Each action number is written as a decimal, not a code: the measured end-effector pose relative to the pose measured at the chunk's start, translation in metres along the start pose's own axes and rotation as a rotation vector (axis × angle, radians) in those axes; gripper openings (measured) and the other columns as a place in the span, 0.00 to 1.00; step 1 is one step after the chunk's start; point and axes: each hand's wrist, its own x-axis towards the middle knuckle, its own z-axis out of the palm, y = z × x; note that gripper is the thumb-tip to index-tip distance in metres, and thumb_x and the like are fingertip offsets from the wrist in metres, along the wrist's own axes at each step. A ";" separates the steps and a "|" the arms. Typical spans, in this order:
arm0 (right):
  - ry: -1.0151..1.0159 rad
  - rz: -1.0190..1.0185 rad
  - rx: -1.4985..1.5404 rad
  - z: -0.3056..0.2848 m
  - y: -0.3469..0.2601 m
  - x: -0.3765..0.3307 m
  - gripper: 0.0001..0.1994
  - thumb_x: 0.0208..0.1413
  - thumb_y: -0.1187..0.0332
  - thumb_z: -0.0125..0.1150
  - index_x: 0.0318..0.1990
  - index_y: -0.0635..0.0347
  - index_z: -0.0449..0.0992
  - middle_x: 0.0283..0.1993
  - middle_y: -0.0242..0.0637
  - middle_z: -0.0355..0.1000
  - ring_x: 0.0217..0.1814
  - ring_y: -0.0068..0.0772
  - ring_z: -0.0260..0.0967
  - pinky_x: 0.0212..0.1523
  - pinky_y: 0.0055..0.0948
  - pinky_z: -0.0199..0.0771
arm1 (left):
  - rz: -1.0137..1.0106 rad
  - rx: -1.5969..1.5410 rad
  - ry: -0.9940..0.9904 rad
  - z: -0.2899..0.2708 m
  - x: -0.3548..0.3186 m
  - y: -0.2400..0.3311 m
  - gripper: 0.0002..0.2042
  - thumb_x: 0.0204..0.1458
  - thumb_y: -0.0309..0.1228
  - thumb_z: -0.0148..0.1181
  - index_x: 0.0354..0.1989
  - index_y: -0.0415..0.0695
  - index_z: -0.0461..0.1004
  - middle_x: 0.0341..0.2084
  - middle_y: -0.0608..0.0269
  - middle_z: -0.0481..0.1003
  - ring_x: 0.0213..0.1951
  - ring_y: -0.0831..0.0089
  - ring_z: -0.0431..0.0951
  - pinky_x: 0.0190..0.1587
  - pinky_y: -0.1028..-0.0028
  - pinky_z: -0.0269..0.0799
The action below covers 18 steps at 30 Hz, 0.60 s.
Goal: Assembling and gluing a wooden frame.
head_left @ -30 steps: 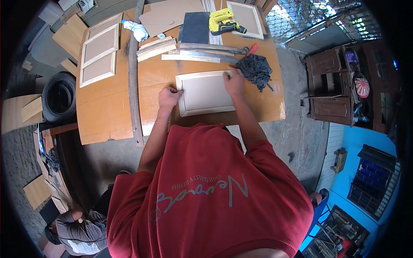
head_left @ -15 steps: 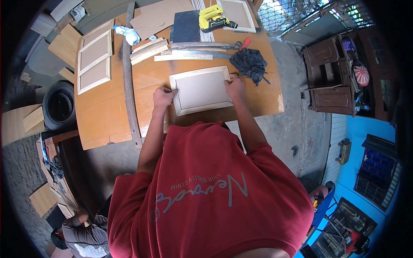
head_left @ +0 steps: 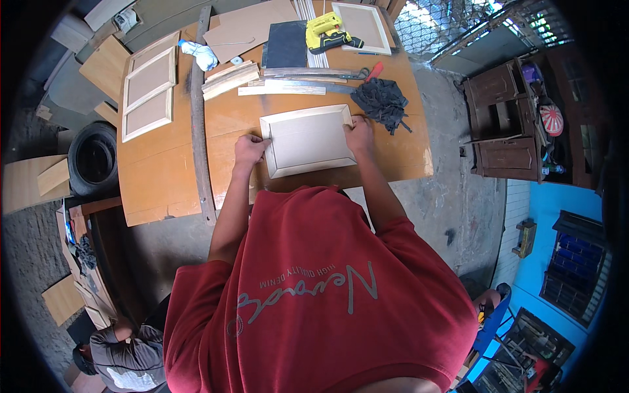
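Together, left fingers [head_left: 265,143] and right fingers [head_left: 350,129] grip a wooden frame [head_left: 304,114] enclosing a panel [head_left: 308,139].

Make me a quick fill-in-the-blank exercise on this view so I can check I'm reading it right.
1. The right hand touches the framed panel at its ____ edge.
2. Of the two hands, the ____ one is farther from the crumpled dark cloth.
3. The power tool is black and ____.

Missing words: right; left; yellow.
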 end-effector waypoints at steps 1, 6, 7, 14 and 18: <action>-0.005 0.007 -0.002 0.000 0.001 -0.001 0.13 0.52 0.66 0.72 0.43 0.59 0.80 0.43 0.47 0.77 0.49 0.53 0.74 0.51 0.48 0.75 | -0.003 -0.003 -0.006 0.001 0.000 -0.001 0.18 0.49 0.39 0.74 0.37 0.35 0.83 0.19 0.58 0.80 0.17 0.73 0.79 0.24 0.73 0.78; -0.002 0.001 0.006 0.002 0.004 -0.002 0.13 0.52 0.66 0.71 0.44 0.59 0.80 0.43 0.47 0.76 0.50 0.54 0.74 0.51 0.48 0.75 | -0.001 0.003 -0.009 0.001 -0.001 -0.001 0.18 0.49 0.39 0.75 0.37 0.34 0.83 0.20 0.58 0.80 0.18 0.73 0.80 0.23 0.73 0.78; -0.003 -0.001 0.007 0.002 0.003 -0.002 0.14 0.52 0.66 0.72 0.44 0.59 0.80 0.43 0.48 0.76 0.50 0.54 0.74 0.51 0.48 0.75 | 0.001 -0.002 -0.004 0.001 -0.001 -0.001 0.18 0.48 0.40 0.75 0.37 0.34 0.83 0.20 0.57 0.80 0.18 0.73 0.80 0.23 0.73 0.78; 0.050 -0.064 0.002 0.009 0.011 0.001 0.11 0.54 0.64 0.70 0.41 0.58 0.81 0.38 0.45 0.78 0.48 0.52 0.75 0.50 0.48 0.75 | 0.026 0.010 0.013 0.001 -0.002 0.000 0.19 0.48 0.40 0.75 0.38 0.34 0.83 0.21 0.56 0.81 0.19 0.73 0.80 0.24 0.72 0.79; 0.024 0.015 0.093 0.006 0.014 -0.002 0.11 0.55 0.63 0.69 0.42 0.58 0.82 0.38 0.45 0.80 0.46 0.51 0.77 0.50 0.45 0.76 | 0.026 0.017 0.011 0.000 -0.002 -0.004 0.19 0.49 0.40 0.74 0.38 0.34 0.83 0.21 0.56 0.81 0.19 0.73 0.80 0.25 0.72 0.80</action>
